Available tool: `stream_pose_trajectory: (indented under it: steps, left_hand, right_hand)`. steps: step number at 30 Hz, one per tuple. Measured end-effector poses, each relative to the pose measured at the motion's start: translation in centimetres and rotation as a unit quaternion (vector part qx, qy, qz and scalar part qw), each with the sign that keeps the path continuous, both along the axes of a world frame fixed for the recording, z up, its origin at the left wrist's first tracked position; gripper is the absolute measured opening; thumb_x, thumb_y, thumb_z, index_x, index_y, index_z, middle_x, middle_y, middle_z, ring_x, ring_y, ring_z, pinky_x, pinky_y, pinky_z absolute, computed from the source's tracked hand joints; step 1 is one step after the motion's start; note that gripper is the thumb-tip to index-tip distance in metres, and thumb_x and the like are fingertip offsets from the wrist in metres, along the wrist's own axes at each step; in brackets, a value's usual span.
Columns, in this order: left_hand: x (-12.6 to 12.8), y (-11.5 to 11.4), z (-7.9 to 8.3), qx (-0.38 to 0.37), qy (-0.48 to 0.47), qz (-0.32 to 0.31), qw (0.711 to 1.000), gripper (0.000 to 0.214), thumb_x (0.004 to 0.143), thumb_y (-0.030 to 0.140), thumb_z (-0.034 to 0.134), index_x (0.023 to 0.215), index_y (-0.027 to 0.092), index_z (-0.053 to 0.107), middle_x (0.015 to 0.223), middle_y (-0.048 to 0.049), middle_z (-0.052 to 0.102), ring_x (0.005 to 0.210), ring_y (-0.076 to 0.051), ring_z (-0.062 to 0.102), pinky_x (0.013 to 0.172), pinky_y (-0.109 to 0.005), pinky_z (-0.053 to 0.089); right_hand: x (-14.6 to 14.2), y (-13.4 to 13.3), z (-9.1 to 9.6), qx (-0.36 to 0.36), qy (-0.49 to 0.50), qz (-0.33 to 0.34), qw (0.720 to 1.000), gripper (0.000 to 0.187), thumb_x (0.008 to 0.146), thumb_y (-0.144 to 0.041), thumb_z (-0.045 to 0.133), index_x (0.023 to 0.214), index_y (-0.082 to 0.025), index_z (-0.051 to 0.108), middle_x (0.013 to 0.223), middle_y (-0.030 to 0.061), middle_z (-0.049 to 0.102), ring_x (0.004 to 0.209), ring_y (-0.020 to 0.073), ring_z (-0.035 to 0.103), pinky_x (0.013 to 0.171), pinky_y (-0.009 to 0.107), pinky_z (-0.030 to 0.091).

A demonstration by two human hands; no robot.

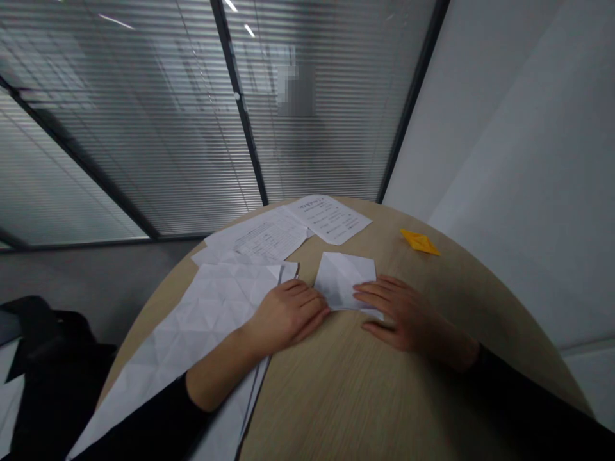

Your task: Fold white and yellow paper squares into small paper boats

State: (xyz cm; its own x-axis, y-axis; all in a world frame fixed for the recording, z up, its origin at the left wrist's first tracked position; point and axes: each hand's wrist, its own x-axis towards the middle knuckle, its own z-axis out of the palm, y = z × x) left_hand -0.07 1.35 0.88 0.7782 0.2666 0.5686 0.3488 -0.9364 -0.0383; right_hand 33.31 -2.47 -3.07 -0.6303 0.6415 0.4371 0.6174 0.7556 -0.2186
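Observation:
A small white sheet of folded paper [342, 272] lies on the table, with crease lines across it and a narrow flap at its lower right edge. At its lower left corner is my left hand [293, 312], fingers held together and tips against the paper. The left forearm rests over a large white creased sheet [216, 294]. My right hand [396, 310] reaches in from the right. Its fingers lie stretched out on the paper's right side, and its thumb is apart, below the flap.
The round wooden table [336, 390] fills the foreground. Printed sheets [329, 221] overlap at its far side. A yellow folded paper piece [420, 242] sits to the right. Beyond are glass panels with blinds [317, 147] and a white wall [523, 192]. Dark objects [52, 371] stand at left.

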Motion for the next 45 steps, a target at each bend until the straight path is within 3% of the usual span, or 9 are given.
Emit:
stream_pose_trajectory:
  steps: [6,11,13,15,19,24,30,35,45]
  left_hand:
    - [-0.4,-0.4,0.1,-0.066,-0.055,0.007,0.996,0.038,0.115,0.055,0.065,0.126,0.019,0.067,0.099,-0.0086,0.082,0.087,-0.026,0.081,0.078,-0.041,0.065]
    - [-0.1,-0.1,-0.8,-0.157,-0.130,0.052,0.978,0.013,0.117,0.033,0.063,0.109,0.023,0.065,0.087,-0.0016,0.078,0.078,-0.019,0.076,0.073,-0.033,0.060]
    - [0.0,0.0,-1.0,-0.198,-0.150,0.071,0.966,0.012,0.117,0.033,0.064,0.110,0.023,0.066,0.087,-0.0002,0.079,0.078,-0.018,0.076,0.079,-0.035,0.061]
    - [0.2,0.0,-1.2,-0.230,-0.139,0.094,0.959,0.009,0.115,0.032,0.066,0.116,0.023,0.066,0.085,0.0017,0.078,0.077,-0.019,0.076,0.088,-0.041,0.063]
    - [0.3,0.3,-1.5,-0.217,-0.071,0.145,0.963,0.032,0.105,0.031,0.079,0.131,0.021,0.064,0.098,-0.0036,0.081,0.090,-0.027,0.079,0.099,-0.055,0.064]
    - [0.2,0.5,-1.9,-0.153,-0.007,0.080,0.985,0.032,0.112,0.023,0.065,0.144,0.021,0.067,0.150,-0.0151,0.076,0.135,-0.034,0.075,0.114,-0.058,0.063]
    - [0.0,0.4,-1.7,-0.184,0.047,0.049,0.981,0.034,0.117,0.037,0.065,0.145,0.021,0.074,0.155,-0.0126,0.076,0.142,-0.033,0.074,0.125,-0.059,0.059]
    - [-0.2,0.4,-1.7,-0.193,0.086,0.060,0.976,0.037,0.120,0.039,0.060,0.150,0.020,0.071,0.171,-0.0154,0.064,0.158,-0.034,0.063,0.135,-0.061,0.050]
    - [-0.5,0.4,-2.0,-0.183,0.087,0.043,0.978,0.035,0.120,0.033,0.056,0.151,0.022,0.066,0.177,-0.0180,0.056,0.165,-0.033,0.055,0.137,-0.067,0.044]
  right_hand:
    - [1.1,0.6,-1.2,-0.014,0.130,-0.099,0.986,0.025,0.114,-0.034,0.063,0.113,-0.026,0.086,0.112,0.0103,0.091,0.107,0.0316,0.087,0.108,0.053,0.069]
    - [0.9,0.5,-2.1,-0.129,0.218,-0.160,0.954,0.052,0.112,-0.049,0.068,0.066,-0.024,0.069,0.065,0.0031,0.075,0.065,0.0256,0.078,0.061,0.035,0.066]
    - [0.5,0.5,-2.4,-0.173,0.249,-0.170,0.938,0.040,0.110,-0.050,0.070,0.081,-0.023,0.075,0.066,0.0011,0.074,0.061,0.0235,0.076,0.057,0.032,0.063]
    - [0.0,0.7,-2.7,-0.199,0.282,-0.169,0.923,0.027,0.107,-0.046,0.072,0.124,-0.025,0.079,0.093,0.0048,0.085,0.079,0.0262,0.083,0.068,0.036,0.070]
    - [-0.5,1.2,-2.8,-0.112,0.271,-0.183,0.938,0.083,0.098,-0.034,0.078,0.173,-0.031,0.043,0.136,0.0140,0.079,0.104,0.0316,0.083,0.100,0.058,0.072]
    - [-0.9,0.3,-0.9,0.013,0.099,-0.132,0.986,0.071,0.106,-0.024,0.067,0.174,-0.030,0.047,0.170,0.0167,0.061,0.158,0.0407,0.059,0.130,0.071,0.050]
    - [-2.8,-1.7,-0.3,-0.052,-0.023,-0.014,0.998,0.088,0.113,-0.042,0.066,0.187,-0.021,0.024,0.189,0.0177,0.038,0.175,0.0368,0.038,0.140,0.062,0.041]
    - [-2.0,-1.0,-1.9,-0.082,-0.055,-0.037,0.994,0.093,0.114,-0.056,0.067,0.187,-0.017,0.025,0.190,0.0201,0.034,0.175,0.0379,0.037,0.141,0.062,0.039]
    - [0.6,1.2,-1.6,-0.052,-0.012,-0.134,0.990,0.070,0.110,-0.038,0.068,0.176,-0.023,0.048,0.178,0.0206,0.056,0.164,0.0392,0.056,0.133,0.069,0.047]
